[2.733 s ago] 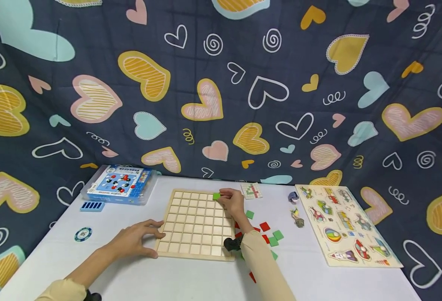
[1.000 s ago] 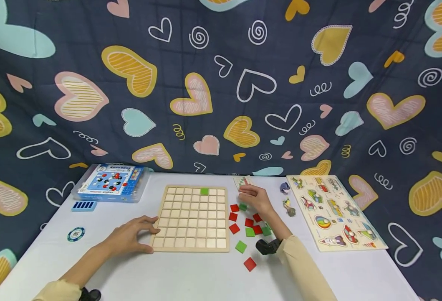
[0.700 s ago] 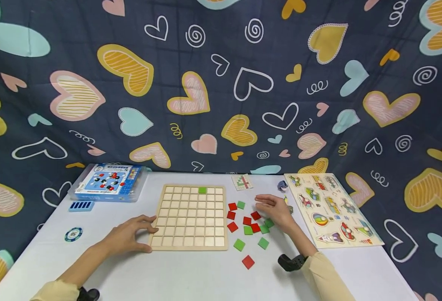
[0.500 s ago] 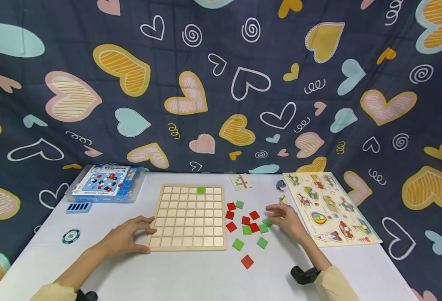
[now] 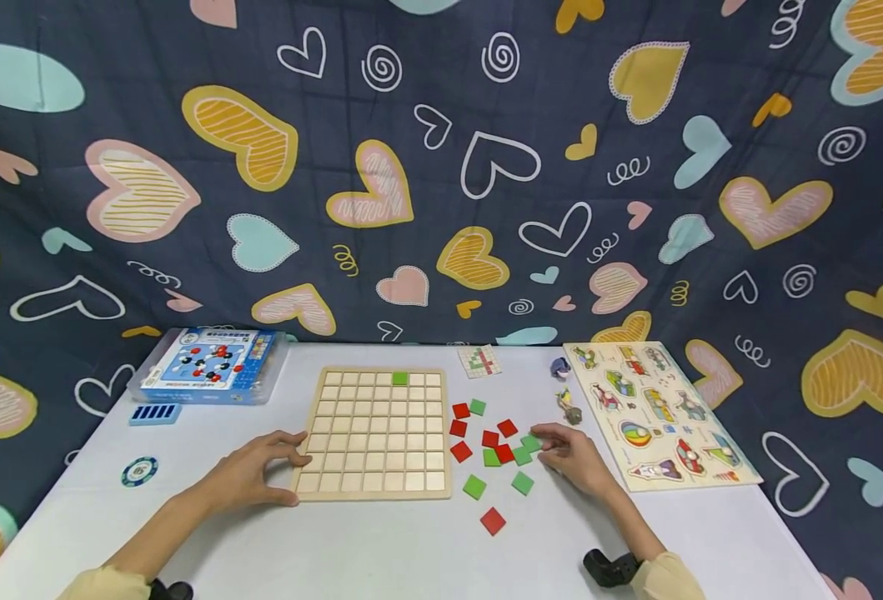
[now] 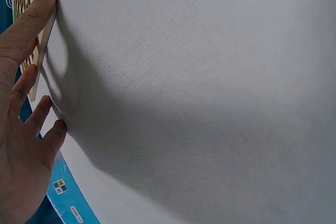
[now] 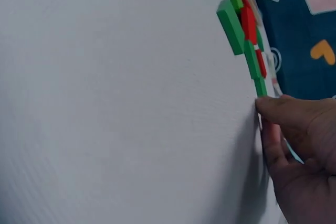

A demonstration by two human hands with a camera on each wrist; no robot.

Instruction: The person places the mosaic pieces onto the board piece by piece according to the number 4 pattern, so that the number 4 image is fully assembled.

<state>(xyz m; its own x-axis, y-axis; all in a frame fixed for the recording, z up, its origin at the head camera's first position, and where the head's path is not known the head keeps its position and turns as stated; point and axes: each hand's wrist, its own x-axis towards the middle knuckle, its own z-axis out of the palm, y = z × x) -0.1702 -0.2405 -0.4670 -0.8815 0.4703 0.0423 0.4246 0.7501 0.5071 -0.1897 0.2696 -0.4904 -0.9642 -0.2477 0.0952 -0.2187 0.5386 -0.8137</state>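
My left hand (image 5: 249, 475) rests at the left edge of a wooden grid board (image 5: 308, 490), thumb near its front corner. In the left wrist view, the left thumb (image 6: 31, 22) touches the board's side. One green tile (image 5: 399, 379) sits in the board's far row. To the board's right, my right hand (image 5: 578, 460) has its thumb and index finger at the edges of a green square tile (image 5: 531, 443), pinching its right corner. More green (image 5: 474, 487) and red tiles (image 5: 493, 521) lie loosely around. In the right wrist view, the right hand (image 7: 302, 145) is down at table level beside the tiles.
A small pattern card (image 5: 479, 362) lies behind the tiles. Two small figurines (image 5: 569, 408) are near a picture puzzle board (image 5: 662, 425) at right. At left stand a boxed set (image 5: 208, 367), a blue slotted block (image 5: 154, 414) and a round chip (image 5: 139, 472).
The right hand set a green tile into the board's far row, let go, swung right past the loose tiles and came down at another green tile. The left hand stayed at the board.
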